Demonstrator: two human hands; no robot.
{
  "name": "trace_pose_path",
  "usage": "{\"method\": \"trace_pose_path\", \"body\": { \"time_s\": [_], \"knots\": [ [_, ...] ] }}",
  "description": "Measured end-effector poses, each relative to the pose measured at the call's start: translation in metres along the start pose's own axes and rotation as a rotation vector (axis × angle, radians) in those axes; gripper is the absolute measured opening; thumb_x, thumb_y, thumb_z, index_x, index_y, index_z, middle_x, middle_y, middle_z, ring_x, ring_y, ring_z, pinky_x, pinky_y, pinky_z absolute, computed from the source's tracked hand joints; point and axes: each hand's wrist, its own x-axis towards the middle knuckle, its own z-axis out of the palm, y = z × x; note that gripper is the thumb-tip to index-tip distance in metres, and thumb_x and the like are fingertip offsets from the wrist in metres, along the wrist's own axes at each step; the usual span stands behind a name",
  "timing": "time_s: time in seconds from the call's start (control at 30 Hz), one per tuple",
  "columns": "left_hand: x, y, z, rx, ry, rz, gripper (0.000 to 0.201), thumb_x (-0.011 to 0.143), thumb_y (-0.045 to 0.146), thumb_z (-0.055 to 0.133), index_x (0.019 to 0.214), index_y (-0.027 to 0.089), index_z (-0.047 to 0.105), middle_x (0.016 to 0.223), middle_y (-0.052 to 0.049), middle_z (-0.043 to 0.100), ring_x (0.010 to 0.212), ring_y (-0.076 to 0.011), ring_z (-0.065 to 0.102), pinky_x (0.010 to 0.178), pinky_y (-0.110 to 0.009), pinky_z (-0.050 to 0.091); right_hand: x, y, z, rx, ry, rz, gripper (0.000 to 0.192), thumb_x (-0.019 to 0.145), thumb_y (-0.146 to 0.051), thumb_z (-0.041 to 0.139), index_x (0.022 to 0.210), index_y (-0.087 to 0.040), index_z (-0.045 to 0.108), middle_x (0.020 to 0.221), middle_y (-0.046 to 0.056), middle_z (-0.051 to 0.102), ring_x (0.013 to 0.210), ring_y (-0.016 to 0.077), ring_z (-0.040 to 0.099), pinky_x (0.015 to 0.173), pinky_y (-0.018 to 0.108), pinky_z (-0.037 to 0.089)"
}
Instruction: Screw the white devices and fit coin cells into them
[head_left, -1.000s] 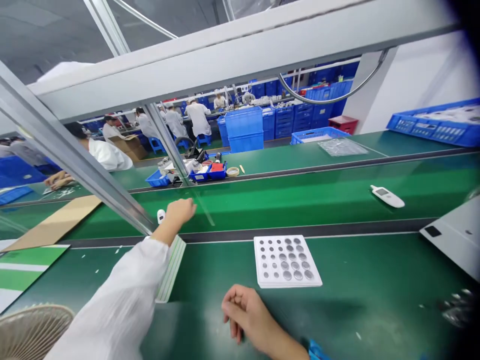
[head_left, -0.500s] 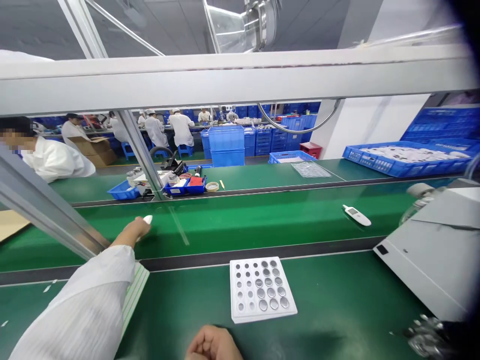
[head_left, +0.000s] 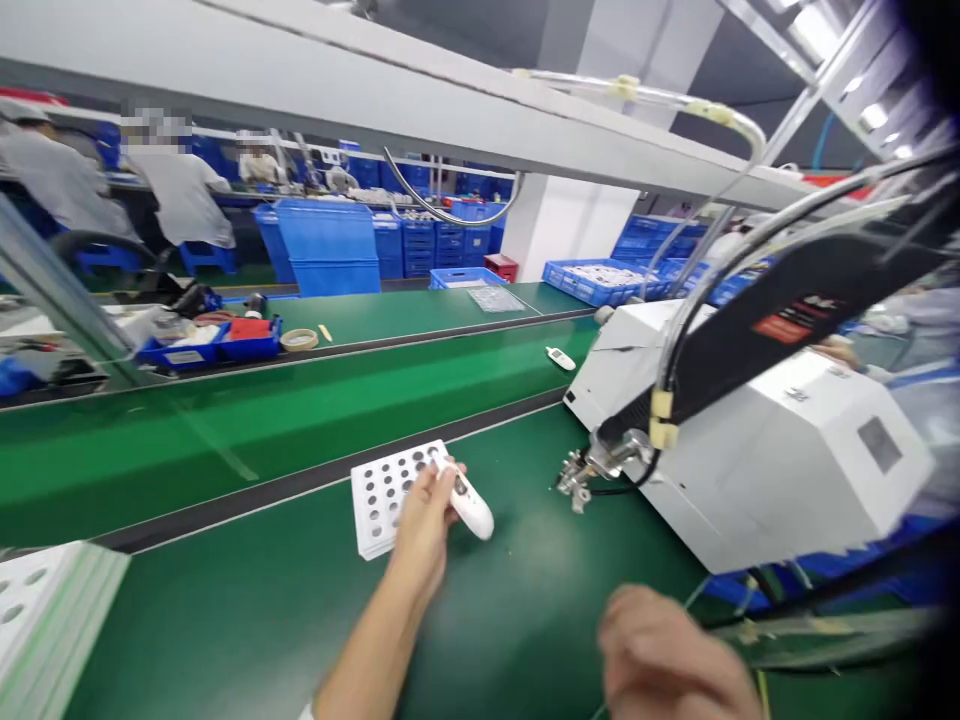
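Note:
My left hand (head_left: 429,510) is closed around a white handheld thermometer (head_left: 472,508), a rounded body with a small dark window near its narrow end. It holds the thermometer over the right side of a white tray (head_left: 365,538) with rows of round holes. Hand and thermometer cover part of that tray. Blurred by motion, my right hand (head_left: 675,655) is low at the right above the green bench, and its fingers cannot be made out. A metal fixture (head_left: 581,475) on a black arm stands beyond it.
A second white thermometer (head_left: 560,358) lies on the green conveyor belt (head_left: 300,400). Stacked white trays (head_left: 67,620) stand at the lower left. A grey-white machine (head_left: 720,470) with cables takes up the right. Blue bins (head_left: 251,340) and a tape roll (head_left: 299,340) sit behind the belt.
My view has turned to the right. My left hand has brought the thermometer from above the belt back to the tray. My right hand has moved to the right.

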Motion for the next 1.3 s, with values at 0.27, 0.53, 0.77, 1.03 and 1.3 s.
{"method": "trace_pose_path", "body": {
  "time_s": [0.27,0.53,0.77,1.03,1.3],
  "knots": [
    [-0.026,-0.062,0.021,-0.225,-0.102,-0.343,0.040,0.068,0.049,0.077,0.094,0.021,0.063,0.082,-0.001,0.058,0.066,-0.0147,0.062,0.057,-0.028,0.054,0.144,0.012,0.000,-0.120,0.170,0.068,0.048,0.084,-0.043,0.062,0.128,-0.028,0.051,0.126,0.006,0.054,0.109,0.0204,0.057,0.093,0.039,0.047],
    [-0.023,-0.059,0.014,-0.292,-0.084,-0.426,0.037,0.078,0.046,0.070,0.101,0.018,0.060,0.087,-0.005,0.063,0.077,-0.0174,0.064,0.062,-0.030,0.055,0.176,-0.015,0.031,-0.067,0.087,0.153,0.013,0.079,-0.028,0.069,0.085,-0.018,0.063,0.078,0.002,0.062,0.053,0.0143,0.058,0.044,0.027,0.045],
    [-0.024,-0.057,0.016,-0.334,-0.079,-0.432,0.040,0.075,0.048,0.072,0.100,0.019,0.061,0.085,-0.004,0.064,0.074,-0.0164,0.062,0.060,-0.028,0.052,0.137,-0.033,0.045,0.022,0.126,0.213,0.023,0.076,-0.023,0.070,0.095,-0.028,0.059,0.065,-0.004,0.054,0.040,0.0133,0.047,0.035,0.032,0.038],
    [-0.026,-0.052,0.018,-0.323,-0.060,-0.455,0.043,0.071,0.049,0.075,0.098,0.018,0.062,0.081,-0.003,0.065,0.066,-0.0149,0.061,0.056,-0.026,0.047,0.126,-0.024,0.045,0.038,0.108,0.242,0.023,0.078,-0.021,0.066,0.097,-0.028,0.055,0.068,-0.005,0.055,0.042,0.0132,0.050,0.038,0.031,0.041],
    [-0.025,-0.053,0.017,-0.305,-0.070,-0.453,0.043,0.072,0.051,0.073,0.098,0.019,0.062,0.082,-0.003,0.063,0.069,-0.0146,0.060,0.056,-0.025,0.047,0.123,-0.015,0.042,0.057,0.075,0.209,0.025,0.078,-0.018,0.066,0.099,-0.026,0.056,0.068,-0.004,0.057,0.042,0.0148,0.050,0.037,0.033,0.040]
  ]
}}
